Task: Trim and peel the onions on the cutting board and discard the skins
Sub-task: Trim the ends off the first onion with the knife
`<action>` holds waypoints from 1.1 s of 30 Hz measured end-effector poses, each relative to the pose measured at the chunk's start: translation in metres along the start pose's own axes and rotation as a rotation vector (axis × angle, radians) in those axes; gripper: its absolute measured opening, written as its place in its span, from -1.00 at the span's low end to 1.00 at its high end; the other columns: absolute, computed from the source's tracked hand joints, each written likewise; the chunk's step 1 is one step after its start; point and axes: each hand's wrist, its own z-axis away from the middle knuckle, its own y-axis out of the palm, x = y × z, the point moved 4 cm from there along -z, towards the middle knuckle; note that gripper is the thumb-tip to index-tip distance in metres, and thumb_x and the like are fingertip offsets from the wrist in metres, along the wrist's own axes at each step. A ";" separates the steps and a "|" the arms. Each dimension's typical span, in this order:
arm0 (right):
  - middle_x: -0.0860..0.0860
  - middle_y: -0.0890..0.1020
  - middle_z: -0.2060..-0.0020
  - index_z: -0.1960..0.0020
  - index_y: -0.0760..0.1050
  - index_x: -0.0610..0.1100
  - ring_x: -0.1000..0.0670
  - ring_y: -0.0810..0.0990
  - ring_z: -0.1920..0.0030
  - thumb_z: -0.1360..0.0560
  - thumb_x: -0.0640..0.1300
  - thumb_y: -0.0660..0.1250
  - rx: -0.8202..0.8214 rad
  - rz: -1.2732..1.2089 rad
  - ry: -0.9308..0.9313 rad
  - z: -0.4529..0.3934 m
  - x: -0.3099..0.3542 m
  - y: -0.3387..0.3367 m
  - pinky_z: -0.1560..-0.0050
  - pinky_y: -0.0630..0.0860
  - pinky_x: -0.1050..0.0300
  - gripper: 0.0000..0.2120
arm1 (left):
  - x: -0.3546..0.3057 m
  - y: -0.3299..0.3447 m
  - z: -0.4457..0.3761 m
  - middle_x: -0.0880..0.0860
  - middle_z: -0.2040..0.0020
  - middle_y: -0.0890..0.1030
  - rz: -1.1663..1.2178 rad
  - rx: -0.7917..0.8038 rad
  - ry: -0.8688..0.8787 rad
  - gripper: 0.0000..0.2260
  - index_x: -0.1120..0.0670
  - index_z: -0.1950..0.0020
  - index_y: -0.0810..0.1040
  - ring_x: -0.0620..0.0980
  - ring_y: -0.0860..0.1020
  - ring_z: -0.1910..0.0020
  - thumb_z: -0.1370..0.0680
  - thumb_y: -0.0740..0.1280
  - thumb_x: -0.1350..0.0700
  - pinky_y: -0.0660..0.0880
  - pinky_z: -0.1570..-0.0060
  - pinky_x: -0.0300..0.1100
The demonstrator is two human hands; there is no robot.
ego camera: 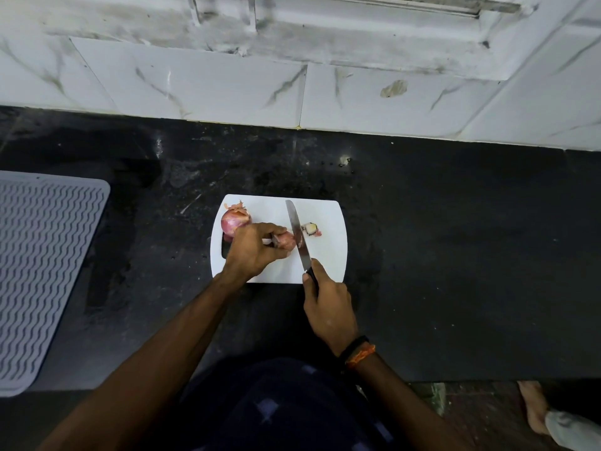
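A white cutting board (328,258) lies on the black counter. My left hand (255,252) grips a red onion (287,241) lying on its side on the board. My right hand (327,304) holds the black handle of a knife (297,234), whose blade stands against the onion's right end. A cut-off end piece (310,229) lies just right of the blade. A second, unpeeled red onion (234,220) with loose dry skin sits at the board's back left, partly behind my left hand.
A grey ridged drying mat (42,271) lies on the counter at the far left. A white marble-tiled wall (227,86) runs along the back. Another person's bare foot (533,408) is on the floor at the lower right.
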 end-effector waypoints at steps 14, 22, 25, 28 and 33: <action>-0.07 0.63 -0.03 -0.46 0.31 -0.11 -0.05 0.62 0.00 -0.66 -0.04 0.14 -0.022 0.001 0.043 0.000 0.002 0.009 -0.09 0.60 -0.01 -0.60 | 0.004 -0.001 -0.001 -0.02 -0.06 0.70 0.038 -0.009 0.014 -0.62 0.17 -0.13 0.68 -0.16 0.63 0.01 -0.35 0.60 0.17 0.53 -0.05 -0.40; -0.05 0.61 -0.08 -0.46 0.33 -0.10 0.00 0.60 -0.02 -0.65 -0.01 0.16 -0.029 -0.004 0.056 0.000 0.000 0.011 -0.09 0.62 0.03 -0.59 | 0.012 -0.003 0.001 -0.03 -0.06 0.71 0.115 0.007 0.040 -0.67 0.16 -0.13 0.69 -0.16 0.66 -0.04 -0.40 0.58 0.13 0.57 -0.11 -0.28; -0.04 0.61 -0.02 -0.44 0.34 -0.10 0.01 0.61 0.03 -0.65 -0.03 0.16 -0.015 -0.022 0.049 0.005 -0.003 0.009 -0.05 0.62 0.01 -0.61 | 0.011 -0.002 0.001 -0.03 -0.06 0.71 0.131 0.011 0.036 -0.67 0.17 -0.13 0.69 -0.21 0.65 -0.03 -0.39 0.59 0.15 0.55 -0.09 -0.34; -0.05 0.62 0.01 -0.44 0.35 -0.11 0.01 0.61 0.06 -0.65 -0.03 0.16 -0.007 -0.029 0.047 0.005 -0.003 0.006 -0.05 0.62 0.01 -0.62 | 0.008 -0.003 -0.002 -0.06 -0.03 0.69 0.110 0.014 0.056 -0.68 0.16 -0.11 0.70 -0.30 0.63 0.04 -0.38 0.59 0.16 0.51 -0.01 -0.46; -0.06 0.64 0.06 -0.46 0.32 -0.12 0.01 0.61 0.11 -0.66 -0.05 0.16 0.044 -0.008 0.070 -0.012 0.004 0.004 -0.04 0.62 0.06 -0.60 | 0.008 -0.003 -0.010 -0.09 0.01 0.69 0.052 0.054 0.041 -0.71 0.11 -0.08 0.71 -0.28 0.61 0.10 -0.38 0.59 0.13 0.46 0.09 -0.55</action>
